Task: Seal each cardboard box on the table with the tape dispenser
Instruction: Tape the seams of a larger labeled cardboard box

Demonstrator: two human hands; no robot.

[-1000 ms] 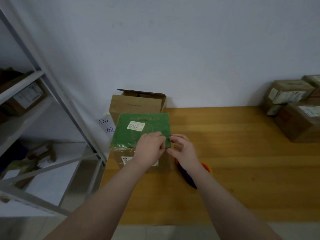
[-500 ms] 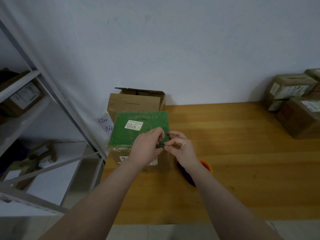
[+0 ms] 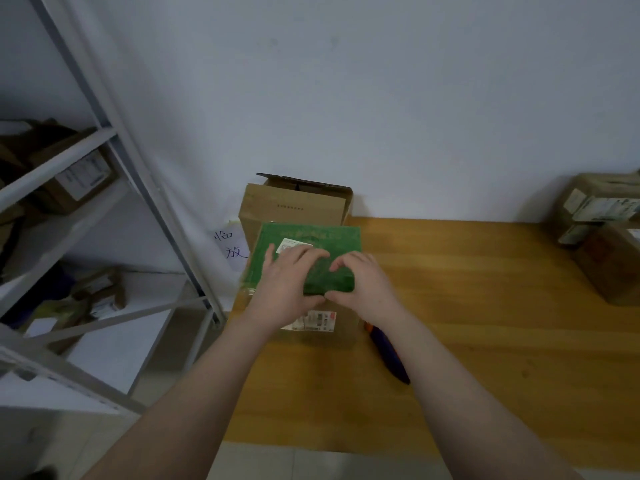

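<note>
Cardboard box (image 3: 344, 329) in hand sits at the left end of the table (image 3: 485, 323), near edge, shipping label facing me. A flat green package (image 3: 332, 242) lies on top of it; I cannot tell whether that is a separate item or the box's own lid.

Left hand (image 3: 287, 282): fingers spread flat on the green top, thumb down at the near edge, pressing, not clasping. Right hand (image 3: 363, 285): fingers arched, tips on the green top, thumb at the near edge touching the left thumb. Cannot tell whether it pinches the edge or only presses.

Tape dispenser (image 3: 388, 355) lies on the table just right of the box, partly under the right forearm, in neither hand.

Progress, my judgement: early. No fresh tape strip visible on this box. Behind it, an open box (image 3: 294, 206) stands against the wall with flaps up, unsealed. Stacked boxes (image 3: 602, 237) at the far right end; too blurred to say whether they are sealed.

Left to do: pick up dispenser, tape this box, then the others.
</note>
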